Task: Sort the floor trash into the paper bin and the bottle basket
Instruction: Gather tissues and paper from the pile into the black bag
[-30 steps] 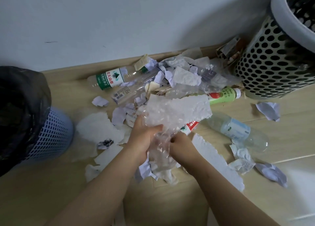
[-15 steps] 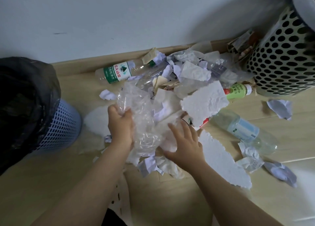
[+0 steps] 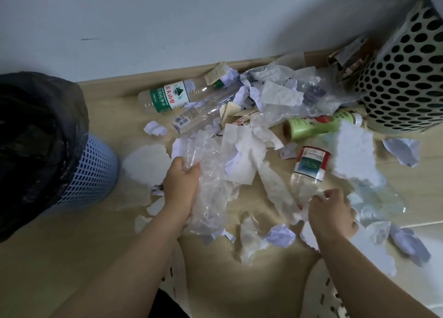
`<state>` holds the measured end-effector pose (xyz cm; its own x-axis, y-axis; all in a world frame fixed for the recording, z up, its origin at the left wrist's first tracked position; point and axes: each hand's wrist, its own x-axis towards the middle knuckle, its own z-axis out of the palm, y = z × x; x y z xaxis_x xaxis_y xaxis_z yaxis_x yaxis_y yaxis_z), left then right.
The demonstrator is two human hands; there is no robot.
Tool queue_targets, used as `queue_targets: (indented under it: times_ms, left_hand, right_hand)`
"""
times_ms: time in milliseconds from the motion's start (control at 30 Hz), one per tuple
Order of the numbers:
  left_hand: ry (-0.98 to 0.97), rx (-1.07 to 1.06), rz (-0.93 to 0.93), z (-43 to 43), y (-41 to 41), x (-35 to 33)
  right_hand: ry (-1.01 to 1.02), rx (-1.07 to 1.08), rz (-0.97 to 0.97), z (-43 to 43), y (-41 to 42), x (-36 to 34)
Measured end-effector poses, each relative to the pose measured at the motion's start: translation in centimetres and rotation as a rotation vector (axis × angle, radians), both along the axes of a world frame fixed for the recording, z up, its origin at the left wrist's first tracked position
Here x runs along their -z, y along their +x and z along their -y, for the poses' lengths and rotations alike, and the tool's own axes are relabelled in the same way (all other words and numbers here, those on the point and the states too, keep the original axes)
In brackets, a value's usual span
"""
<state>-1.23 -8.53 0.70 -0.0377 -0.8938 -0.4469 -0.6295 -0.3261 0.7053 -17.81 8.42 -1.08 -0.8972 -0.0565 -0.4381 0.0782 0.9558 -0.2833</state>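
The 2 hands have pulled apart since half a second ago: the right hand (image 3: 332,213) has swung out to the right, away from the crumpled clear plastic sheet (image 3: 211,181), and the torn white foam-like piece (image 3: 352,157) now sits further right too. The left hand (image 3: 181,185) is curled tight around the upper edge of that clear plastic sheet, fingers folded over it, the sheet trailing down beside the wrist. The right hand is closed into a loose fist at the bottom end of a clear plastic bottle with a red and white label (image 3: 310,171), pinching there among white paper scraps; whether it grips the bottle itself or the paper I cannot tell. A light green bottle (image 3: 318,125) lies on its side just beyond, near the cream perforated metal basket (image 3: 405,94) at the far right. A clear bottle with a green label (image 3: 167,98) lies by the wall. Torn white paper scraps (image 3: 242,159) litter the wooden floor (image 3: 72,257) between the hands. The blue lattice bin with a black liner (image 3: 93,169) stands at the left.
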Motion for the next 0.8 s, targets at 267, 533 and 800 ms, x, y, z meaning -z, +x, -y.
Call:
queue_targets:
  times_ms: [267,533,800]
  left_hand:
    - [0.133,-0.089,-0.119,-1.6,-1.1,-1.9]
    - [0.297,-0.336,-0.385,-1.2,2.3,-8.8]
    - [0.331,-0.251,-0.615,-1.9,9.6,-14.9]
  right_hand:
    - [-0.45,-0.488,0.048,4.0,4.1,-4.0]
    - [-0.708,-0.536,0.917,8.2,10.3,-11.2]
    - [-0.642,-0.594,0.556,10.3,15.7,-15.8]
